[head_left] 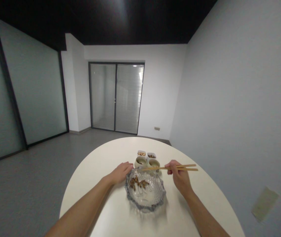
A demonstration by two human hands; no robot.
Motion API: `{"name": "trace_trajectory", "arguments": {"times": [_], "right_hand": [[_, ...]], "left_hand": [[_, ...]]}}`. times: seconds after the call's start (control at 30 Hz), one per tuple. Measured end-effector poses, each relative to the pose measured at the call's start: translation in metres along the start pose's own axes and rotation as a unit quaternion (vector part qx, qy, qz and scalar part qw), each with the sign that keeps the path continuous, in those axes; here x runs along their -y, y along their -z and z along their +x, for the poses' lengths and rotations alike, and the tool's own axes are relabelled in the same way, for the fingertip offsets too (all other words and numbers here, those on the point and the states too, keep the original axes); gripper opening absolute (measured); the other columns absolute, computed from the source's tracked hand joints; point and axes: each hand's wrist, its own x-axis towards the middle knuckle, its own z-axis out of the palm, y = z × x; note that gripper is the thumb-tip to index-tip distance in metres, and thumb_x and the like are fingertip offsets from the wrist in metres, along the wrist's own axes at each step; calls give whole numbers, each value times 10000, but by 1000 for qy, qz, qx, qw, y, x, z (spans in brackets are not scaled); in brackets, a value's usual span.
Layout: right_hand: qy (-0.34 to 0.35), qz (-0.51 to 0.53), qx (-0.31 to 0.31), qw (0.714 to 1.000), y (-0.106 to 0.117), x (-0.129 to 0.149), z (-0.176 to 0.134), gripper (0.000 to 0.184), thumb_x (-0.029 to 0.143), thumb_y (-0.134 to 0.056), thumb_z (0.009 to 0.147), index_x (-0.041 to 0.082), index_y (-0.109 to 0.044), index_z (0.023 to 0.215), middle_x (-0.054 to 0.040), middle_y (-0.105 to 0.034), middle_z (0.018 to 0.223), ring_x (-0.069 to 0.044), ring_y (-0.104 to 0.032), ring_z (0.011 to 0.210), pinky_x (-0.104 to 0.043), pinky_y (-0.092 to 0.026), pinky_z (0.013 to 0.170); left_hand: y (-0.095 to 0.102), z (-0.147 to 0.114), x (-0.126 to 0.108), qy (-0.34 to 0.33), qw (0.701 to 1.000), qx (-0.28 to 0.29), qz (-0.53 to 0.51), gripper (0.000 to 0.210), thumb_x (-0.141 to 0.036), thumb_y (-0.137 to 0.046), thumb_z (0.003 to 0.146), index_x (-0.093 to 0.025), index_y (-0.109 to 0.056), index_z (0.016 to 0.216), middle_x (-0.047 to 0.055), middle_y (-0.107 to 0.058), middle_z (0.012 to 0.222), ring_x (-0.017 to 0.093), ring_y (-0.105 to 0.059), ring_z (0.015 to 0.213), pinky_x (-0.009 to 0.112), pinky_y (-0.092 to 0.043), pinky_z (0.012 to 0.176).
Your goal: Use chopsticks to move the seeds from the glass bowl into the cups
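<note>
A large clear glass bowl [145, 205] with a scalloped rim stands near the middle of the round table. Brown, elongated pieces [137, 183] lie in its left part; they are too small to name. My left hand [122, 172] rests at the bowl's upper left rim, fingers stretched out and seemingly touching the glass. In my right hand [179, 174], to the right of the bowl, is a pair of wooden chopsticks [163, 168]. Their tips reach left over the bowl's far rim, in front of a greenish cup [154, 162]. Whether the tips pinch anything I cannot tell.
Beside that cup stands a second greenish cup [140, 160]. Behind them are two small white dishes, one with pale pieces [141, 153], the other with dark pieces [151, 156]. The white table [101, 164] curves away near a grey wall [229, 115] on the right.
</note>
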Motion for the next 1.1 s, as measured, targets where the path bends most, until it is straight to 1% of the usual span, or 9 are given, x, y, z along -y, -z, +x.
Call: {"name": "trace_trajectory", "arguments": {"times": [0.1, 0.13, 0.2, 0.37, 0.57, 0.7, 0.83, 1.0, 1.1], "right_hand": [[-17, 9, 95, 995, -6, 4, -4, 617, 723, -524, 966, 207, -720, 690, -14, -587, 547, -173, -549, 523, -281, -457, 513], [-20, 9, 113, 993, -8, 5, -5, 604, 710, -531, 967, 206, -720, 694, -12, -589, 551, -171, -547, 529, -277, -455, 519], [-19, 1, 128, 992, -11, 6, -6, 572, 680, -545, 971, 207, -722, 702, -6, -591, 560, -168, -544, 546, -273, -450, 536], [-16, -9, 134, 991, -15, 6, -8, 547, 661, -557, 973, 206, -731, 725, -5, -597, 581, -170, -540, 569, -276, -447, 562], [-19, -6, 160, 987, -14, 12, -9, 585, 696, -535, 982, 203, -731, 736, 0, -582, 581, -171, -542, 568, -280, -428, 557], [-16, -1, 158, 987, -15, 15, -10, 599, 701, -520, 990, 204, -711, 716, 3, -567, 573, -169, -530, 558, -283, -420, 548], [-12, -9, 148, 989, -13, 13, -10, 602, 699, -511, 996, 205, -698, 706, -1, -572, 576, -170, -536, 562, -283, -420, 552], [-10, -18, 138, 990, -10, 9, -8, 595, 696, -506, 996, 206, -708, 725, 0, -568, 571, -168, -526, 555, -282, -419, 552], [-8, -22, 144, 989, -10, 7, -7, 597, 697, -505, 996, 207, -707, 723, -3, -572, 581, -169, -529, 567, -282, -419, 555]], "left_hand": [[0, 0, -1, 2, 1000, -2, -4, 633, -560, -202, 1107, -216, -730, 1169, 94, -739, 1242, 282, -607, 1165, 395, -429, 1105], [0, 0, -2, 4, 1000, -3, -5, 632, -566, -204, 1106, -221, -729, 1172, 89, -741, 1239, 281, -606, 1166, 391, -430, 1102], [0, 0, -2, 9, 1000, -5, -5, 632, -578, -206, 1101, -229, -727, 1183, 85, -744, 1235, 281, -607, 1163, 389, -435, 1095], [0, 0, -2, 12, 1000, -1, 0, 642, -579, -195, 1098, -233, -724, 1205, 85, -739, 1257, 285, -612, 1159, 392, -436, 1097], [1, 0, -4, 13, 1000, 0, -9, 607, -553, -225, 1101, -225, -724, 1215, 94, -731, 1295, 286, -597, 1192, 412, -423, 1130], [1, 0, -3, 22, 1000, 0, -17, 597, -550, -246, 1100, -216, -714, 1261, 107, -715, 1344, 299, -586, 1241, 436, -404, 1159], [-1, 0, 2, 38, 999, 3, -14, 616, -572, -252, 1095, -203, -697, 1307, 123, -681, 1407, 323, -556, 1305, 468, -366, 1193], [-2, 1, 4, 15, 1000, 9, -6, 650, -579, -202, 1103, -202, -708, 1261, 114, -712, 1333, 300, -586, 1236, 442, -399, 1157], [-2, 1, 4, 16, 1000, 6, 4, 648, -578, -199, 1104, -205, -702, 1269, 108, -704, 1351, 303, -576, 1248, 446, -390, 1160]]}}
